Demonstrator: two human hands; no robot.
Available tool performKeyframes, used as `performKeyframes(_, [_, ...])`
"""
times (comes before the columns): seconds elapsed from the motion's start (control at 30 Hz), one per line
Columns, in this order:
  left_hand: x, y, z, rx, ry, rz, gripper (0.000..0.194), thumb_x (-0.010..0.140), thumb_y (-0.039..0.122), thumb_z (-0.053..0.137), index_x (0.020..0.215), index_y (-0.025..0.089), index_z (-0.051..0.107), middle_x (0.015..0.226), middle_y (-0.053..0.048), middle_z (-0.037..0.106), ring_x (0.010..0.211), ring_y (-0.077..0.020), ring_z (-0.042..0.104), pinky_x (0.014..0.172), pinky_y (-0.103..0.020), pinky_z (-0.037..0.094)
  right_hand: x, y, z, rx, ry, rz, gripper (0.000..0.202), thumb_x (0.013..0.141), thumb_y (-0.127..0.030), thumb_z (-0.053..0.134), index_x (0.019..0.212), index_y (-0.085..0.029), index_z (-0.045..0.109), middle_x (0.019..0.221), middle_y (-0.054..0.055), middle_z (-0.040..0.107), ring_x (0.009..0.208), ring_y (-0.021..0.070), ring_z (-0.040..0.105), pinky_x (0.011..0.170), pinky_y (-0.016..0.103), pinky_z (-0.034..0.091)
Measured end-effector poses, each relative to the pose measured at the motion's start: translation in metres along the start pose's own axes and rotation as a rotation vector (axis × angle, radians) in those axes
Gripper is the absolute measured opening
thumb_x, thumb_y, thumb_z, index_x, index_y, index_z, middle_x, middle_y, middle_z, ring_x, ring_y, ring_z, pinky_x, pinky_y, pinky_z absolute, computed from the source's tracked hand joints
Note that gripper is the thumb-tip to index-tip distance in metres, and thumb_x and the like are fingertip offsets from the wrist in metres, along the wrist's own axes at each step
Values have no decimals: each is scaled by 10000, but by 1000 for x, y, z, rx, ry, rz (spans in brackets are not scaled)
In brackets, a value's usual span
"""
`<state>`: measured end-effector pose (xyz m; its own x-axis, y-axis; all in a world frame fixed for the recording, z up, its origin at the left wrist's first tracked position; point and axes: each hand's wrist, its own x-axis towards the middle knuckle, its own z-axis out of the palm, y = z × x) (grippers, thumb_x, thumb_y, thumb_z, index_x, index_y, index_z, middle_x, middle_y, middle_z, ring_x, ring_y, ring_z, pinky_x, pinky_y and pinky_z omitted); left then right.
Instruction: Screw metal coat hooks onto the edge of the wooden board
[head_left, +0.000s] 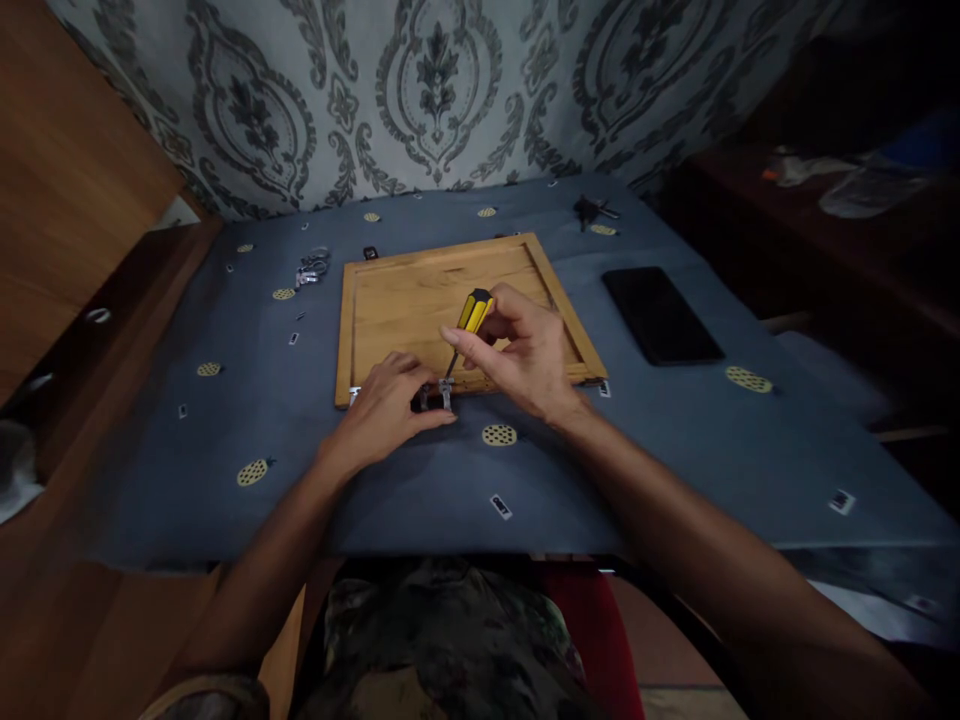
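A wooden panel with a raised frame [435,290] lies flat on the blue patterned cloth. My right hand [525,350] grips a yellow and black screwdriver [474,312], its shaft slanting down to a small metal hinge [447,393] at the panel's near edge. Fingers of my left hand [390,400] are closed around that hinge from the left, with the thumb below it. Another metal piece [355,395] sits at the panel's near left corner. The screw under the screwdriver's tip is too small to make out.
On the cloth-covered table [420,520], a black phone [663,315] lies right of the panel. Loose metal hardware [311,268] is at the back left, dark keys or small tools [594,211] at the back right. A patterned curtain [439,90] hangs behind.
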<state>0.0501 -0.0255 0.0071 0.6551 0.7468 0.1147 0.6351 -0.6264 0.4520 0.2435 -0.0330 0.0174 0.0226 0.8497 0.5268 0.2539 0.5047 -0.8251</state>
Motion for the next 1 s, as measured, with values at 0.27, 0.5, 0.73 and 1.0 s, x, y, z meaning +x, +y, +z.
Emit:
performKeyframes(0.27, [-1, -2, 4, -2, 41, 19, 255, 852, 355, 864, 965, 179, 718, 964, -48, 657, 997, -268, 618, 870, -385, 500, -1, 1, 1, -15, -28, 33, 511, 833, -622, 793, 744, -251, 453, 617, -66, 476, 524, 104, 481, 486, 267, 368])
performKeyframes(0.5, [-1, -4, 4, -5, 24, 24, 264, 871, 378, 844, 986, 183, 710, 1005, -60, 670, 1031, -273, 625, 901, -404, 511, 4, 2, -3, 48, -108, 19, 473, 822, -611, 810, 754, -221, 550, 664, -55, 521, 577, 91, 474, 511, 241, 388])
performKeyframes(0.73, [-1, -5, 5, 2, 30, 28, 259, 872, 382, 842, 985, 191, 708, 985, -53, 668, 1009, -275, 628, 880, -403, 510, 11, -4, -13, 122, -259, 55, 461, 810, -635, 809, 794, -195, 670, 715, -26, 614, 611, 100, 537, 562, 255, 450])
performKeyframes(1.0, [-1, -6, 5, -1, 24, 36, 250, 884, 384, 829, 972, 188, 702, 1002, -61, 672, 1017, -275, 628, 898, -408, 512, 9, -4, -11, -1, -212, -20, 465, 848, -609, 788, 728, -197, 610, 652, -40, 573, 564, 89, 506, 515, 248, 381])
